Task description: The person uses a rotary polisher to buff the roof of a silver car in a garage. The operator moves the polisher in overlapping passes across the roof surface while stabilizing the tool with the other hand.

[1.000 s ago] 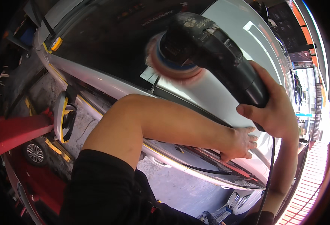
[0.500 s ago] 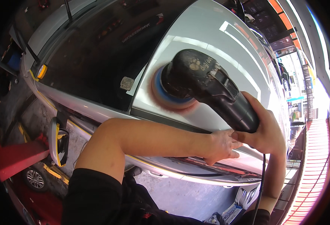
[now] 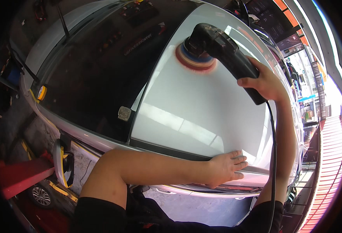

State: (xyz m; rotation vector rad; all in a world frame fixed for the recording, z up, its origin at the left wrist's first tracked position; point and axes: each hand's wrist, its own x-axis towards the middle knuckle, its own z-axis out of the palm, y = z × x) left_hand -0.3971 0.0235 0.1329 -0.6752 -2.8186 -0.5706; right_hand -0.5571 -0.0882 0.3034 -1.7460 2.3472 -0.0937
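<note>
My right hand wraps round the rear of a black polisher, whose cord trails down along my forearm. The polisher's round pad, with blue and reddish-brown layers, rests on the silver car roof toward its far side. Its rim looks blurred. Flat on the roof's near edge lies my left hand, fingers spread and holding nothing. My left forearm crosses over the side of the car just below the dark roof trim.
The dark windscreen adjoins the roof on the left, with a small square sticker near its corner. Yellow tape edges the side mirror. A red lift arm stands at lower left, near a wheel.
The polisher and my right hand have moved away from me, toward the far side of the roof. My left hand has stayed by the near edge, shifting slightly lower in view.
</note>
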